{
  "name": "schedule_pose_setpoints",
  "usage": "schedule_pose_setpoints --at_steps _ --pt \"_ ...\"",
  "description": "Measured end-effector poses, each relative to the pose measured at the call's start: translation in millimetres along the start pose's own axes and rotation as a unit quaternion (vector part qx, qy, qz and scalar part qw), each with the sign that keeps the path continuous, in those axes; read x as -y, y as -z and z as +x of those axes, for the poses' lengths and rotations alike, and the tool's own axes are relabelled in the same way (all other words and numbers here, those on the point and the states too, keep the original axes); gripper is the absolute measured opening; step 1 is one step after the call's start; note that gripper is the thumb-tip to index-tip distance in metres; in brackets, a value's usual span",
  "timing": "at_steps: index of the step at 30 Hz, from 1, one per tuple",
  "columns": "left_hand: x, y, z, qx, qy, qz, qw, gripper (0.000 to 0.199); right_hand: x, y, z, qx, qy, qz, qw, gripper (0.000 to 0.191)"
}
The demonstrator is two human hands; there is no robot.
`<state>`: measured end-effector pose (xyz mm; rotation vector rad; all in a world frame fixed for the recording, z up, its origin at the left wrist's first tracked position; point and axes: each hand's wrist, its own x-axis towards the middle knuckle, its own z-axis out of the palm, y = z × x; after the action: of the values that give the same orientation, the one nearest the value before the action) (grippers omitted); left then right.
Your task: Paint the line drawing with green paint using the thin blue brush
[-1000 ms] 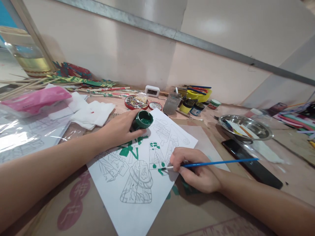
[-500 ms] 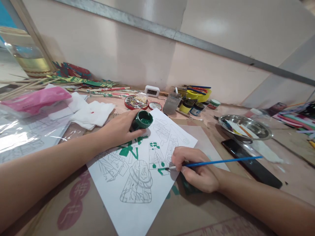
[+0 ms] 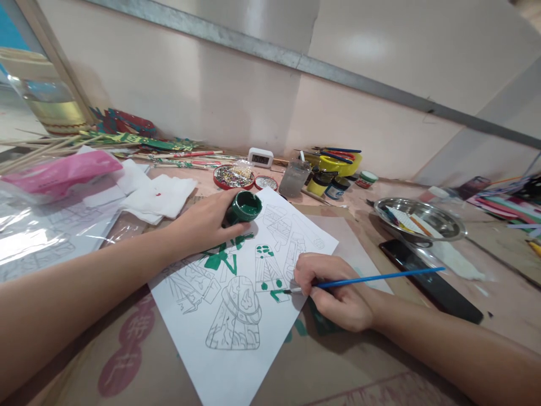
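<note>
A white sheet of paper (image 3: 228,372) with pencil-line drawings lies in front of me, and some of its shapes are filled with green. My left hand (image 3: 211,217) is wrapped round a small open jar of green paint (image 3: 246,207), tilted a little toward me above the sheet's upper left edge. Pinched in my right hand (image 3: 336,290) is a thin paintbrush (image 3: 380,277) with a blue handle. Its dark tip meets the paper at a green stroke near the bottom of one drawn shape. The side of my right hand rests at the paper's right edge.
Behind the paper stand a cloudy water cup (image 3: 295,177), paint jars (image 3: 319,183) and a small white clock (image 3: 260,157). To the right are a metal bowl (image 3: 456,230) and a black phone (image 3: 431,282). White tissues (image 3: 163,194) and a pink packet (image 3: 63,173) lie left.
The rear end of the paintbrush has shifted slightly left and down, while its tip stays at about the same green stroke. My left hand and the jar look unmoved.
</note>
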<state>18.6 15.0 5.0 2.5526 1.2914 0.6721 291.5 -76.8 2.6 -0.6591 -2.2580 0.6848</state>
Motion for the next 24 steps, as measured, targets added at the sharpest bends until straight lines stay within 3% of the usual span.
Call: schedule_pose_setpoints --at_steps 24 --pt "-1.2 1.1 0.2 0.003 -0.001 0.000 1.000 0.063 1.1 2.2 0.1 0.012 0.007 0.017 1.000 0.015"
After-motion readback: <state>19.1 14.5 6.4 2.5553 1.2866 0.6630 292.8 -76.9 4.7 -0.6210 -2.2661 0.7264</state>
